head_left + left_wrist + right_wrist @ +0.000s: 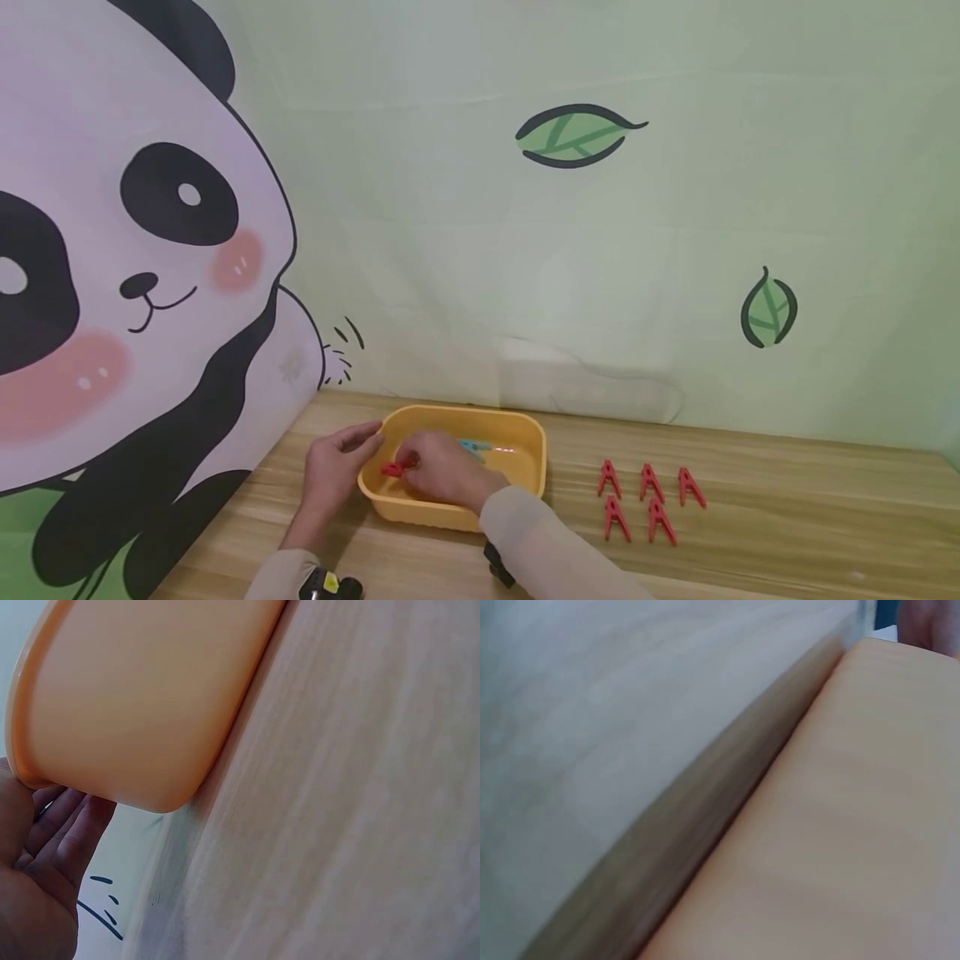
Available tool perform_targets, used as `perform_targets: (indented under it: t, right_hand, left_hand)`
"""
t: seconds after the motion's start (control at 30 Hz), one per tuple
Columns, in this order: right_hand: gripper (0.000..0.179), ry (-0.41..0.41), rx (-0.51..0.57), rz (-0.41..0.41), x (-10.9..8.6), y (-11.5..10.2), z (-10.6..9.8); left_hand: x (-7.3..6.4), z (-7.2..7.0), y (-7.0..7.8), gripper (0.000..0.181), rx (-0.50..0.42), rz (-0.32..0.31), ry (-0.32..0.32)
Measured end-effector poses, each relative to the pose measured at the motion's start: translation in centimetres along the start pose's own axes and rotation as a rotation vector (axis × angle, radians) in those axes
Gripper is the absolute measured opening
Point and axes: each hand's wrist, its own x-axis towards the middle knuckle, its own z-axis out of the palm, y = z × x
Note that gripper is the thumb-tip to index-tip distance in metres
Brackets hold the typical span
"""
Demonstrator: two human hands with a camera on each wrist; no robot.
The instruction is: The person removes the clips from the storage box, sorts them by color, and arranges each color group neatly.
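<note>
A yellow plastic basin (468,515) sits on the wooden table. At its left end my left hand (333,471) grips the rim, with fingers against the outer wall, as the left wrist view also shows. My right hand (442,471) reaches over the near side into the basin. Its curled fingertips pinch a red clothespin (392,470) at the left inside, partly covered by the fingers. Light blue clothespins (474,447) lie in the basin behind the right hand, which hides part of them. In the right wrist view only the basin's outer wall (840,825) and the tabletop fill the frame.
Several red clothespins stand in two rows on the table right of the basin, one of them a front-row clothespin (660,522). Behind the table hangs a pale green backdrop (450,250) with a panda and leaves printed on it.
</note>
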Motion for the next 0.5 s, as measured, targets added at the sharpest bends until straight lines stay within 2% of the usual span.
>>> perform_targets:
  t: [0.17,0.5]
  right_hand:
    - [0.007,0.042,0.149,0.062,-0.2,0.0,-0.3]
    - [0.013,0.122,0.344,0.095,-1.9,-0.8,-2.5]
  left_hand:
    - [-0.1,-0.1,0.1,0.03,-0.011,0.001,-0.008]
    - [0.0,0.0,0.1,0.03,-0.01,-0.002,-0.004]
